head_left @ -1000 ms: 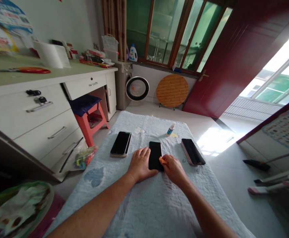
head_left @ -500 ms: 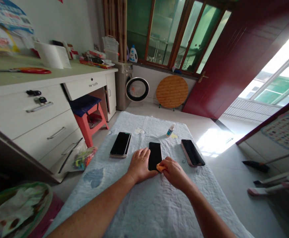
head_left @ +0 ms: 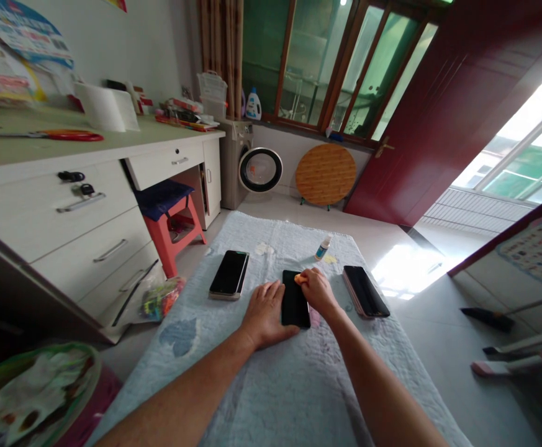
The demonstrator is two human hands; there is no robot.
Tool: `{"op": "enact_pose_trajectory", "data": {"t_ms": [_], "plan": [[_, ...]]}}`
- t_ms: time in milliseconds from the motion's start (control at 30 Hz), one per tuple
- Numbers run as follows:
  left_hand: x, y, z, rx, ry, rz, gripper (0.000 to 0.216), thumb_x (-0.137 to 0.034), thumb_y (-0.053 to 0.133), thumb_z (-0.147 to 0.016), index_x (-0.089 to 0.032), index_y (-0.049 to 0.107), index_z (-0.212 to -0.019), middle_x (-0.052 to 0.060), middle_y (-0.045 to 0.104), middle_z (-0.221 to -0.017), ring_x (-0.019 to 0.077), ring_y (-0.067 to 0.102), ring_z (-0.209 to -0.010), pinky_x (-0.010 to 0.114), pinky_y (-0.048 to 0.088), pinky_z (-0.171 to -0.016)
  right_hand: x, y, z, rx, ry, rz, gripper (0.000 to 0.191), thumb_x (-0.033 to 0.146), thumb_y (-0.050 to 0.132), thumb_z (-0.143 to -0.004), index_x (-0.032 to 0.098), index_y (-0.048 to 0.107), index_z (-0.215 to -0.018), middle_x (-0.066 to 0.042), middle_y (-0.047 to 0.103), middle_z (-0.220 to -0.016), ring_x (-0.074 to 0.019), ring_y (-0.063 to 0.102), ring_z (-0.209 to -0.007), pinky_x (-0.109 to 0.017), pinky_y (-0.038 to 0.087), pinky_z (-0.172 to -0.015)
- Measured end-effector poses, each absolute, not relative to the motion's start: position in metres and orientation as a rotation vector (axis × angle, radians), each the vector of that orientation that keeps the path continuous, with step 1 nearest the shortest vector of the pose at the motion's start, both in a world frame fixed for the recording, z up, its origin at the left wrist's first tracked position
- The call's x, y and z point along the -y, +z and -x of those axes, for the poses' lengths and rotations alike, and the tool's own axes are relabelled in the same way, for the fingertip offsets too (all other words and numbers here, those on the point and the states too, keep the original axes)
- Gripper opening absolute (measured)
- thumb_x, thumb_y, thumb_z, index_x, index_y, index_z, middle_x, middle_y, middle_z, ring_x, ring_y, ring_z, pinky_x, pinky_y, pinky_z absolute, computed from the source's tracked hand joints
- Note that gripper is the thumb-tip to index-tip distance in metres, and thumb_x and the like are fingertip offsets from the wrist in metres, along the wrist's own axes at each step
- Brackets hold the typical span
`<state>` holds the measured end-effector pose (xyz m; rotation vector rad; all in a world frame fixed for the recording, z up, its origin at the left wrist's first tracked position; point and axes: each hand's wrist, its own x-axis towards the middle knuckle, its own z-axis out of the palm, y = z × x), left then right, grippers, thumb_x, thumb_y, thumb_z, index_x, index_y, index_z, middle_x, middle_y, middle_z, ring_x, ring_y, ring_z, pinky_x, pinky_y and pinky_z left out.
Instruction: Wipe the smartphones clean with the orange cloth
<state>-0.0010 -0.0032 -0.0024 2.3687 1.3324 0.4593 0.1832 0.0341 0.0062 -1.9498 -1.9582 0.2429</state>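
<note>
Head view: left hand [head_left: 265, 315] wide against middle phone [head_left: 295, 304], right hand [head_left: 318, 290] tight around orange cloth [head_left: 299, 279].

The left hand [head_left: 264, 315] is laid with thumb spread; the right hand [head_left: 318, 290] is held farther forward, its fingers pinched

Can't tell the shape of that orange piece [head_left: 300, 279] because the right hand [head_left: 317, 290] is wrapped over it, and the left hand [head_left: 264, 313] blocks some of the middle phone [head_left: 293, 304]. Spray bottle [head_left: 322, 249] label's too tiny to read, bin [head_left: 95, 366] gets chopped at left.
</note>
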Motion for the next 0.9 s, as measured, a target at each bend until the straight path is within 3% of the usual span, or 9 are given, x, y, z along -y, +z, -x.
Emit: {"op": "enact_pose_trajectory", "data": {"t_ms": [267, 633, 900], "plan": [[0.003, 0.0, 0.001, -1.348, 0.399, -2.383, 0.099, -0.071, 0.064, -0.06, -0.015, 0.04, -0.138, 0.016, 0.039, -0.147, 0.0361, 0.032, -0.136, 0.048, 0.019, -0.115, -0.061, 0.009, -0.168, 1.989, 0.175, 2.007, 0.027, 0.012, 0.046, -0.083, 0.02, 0.066, -0.099, -0.006, 0.06, -0.094, -0.0168, 0.053, -0.086, -0.024, 0.035, -0.077], [0.005, 0.006, 0.0, -1.352, 0.474, -2.336, 0.095, -0.061, 0.072, -0.057, -0.016, 0.04, -0.134, 0.016, 0.045, -0.141, 0.0367, 0.038, -0.131, 0.049, 0.024, -0.113, -0.074, 0.009, -0.153, 2.217, 0.176, 1.903, 0.029, 0.019, 0.044, -0.092, 0.023, 0.07, -0.104, -0.008, 0.059, -0.101, -0.0182, 0.053, -0.096, -0.025, 0.034, -0.087], [0.004, 0.003, 0.0, -1.35, 0.601, -2.286, 0.112, -0.054, 0.077, -0.051, -0.019, 0.021, -0.142, 0.014, 0.048, -0.135, 0.0345, 0.045, -0.124, 0.046, 0.031, -0.108, -0.056, 0.013, -0.152, 2.214, 0.19, 1.85, 0.032, 0.013, 0.042, -0.09, 0.022, 0.07, -0.101, -0.007, 0.058, -0.096, -0.0173, 0.052, -0.091, -0.026, 0.034, -0.084]]}}
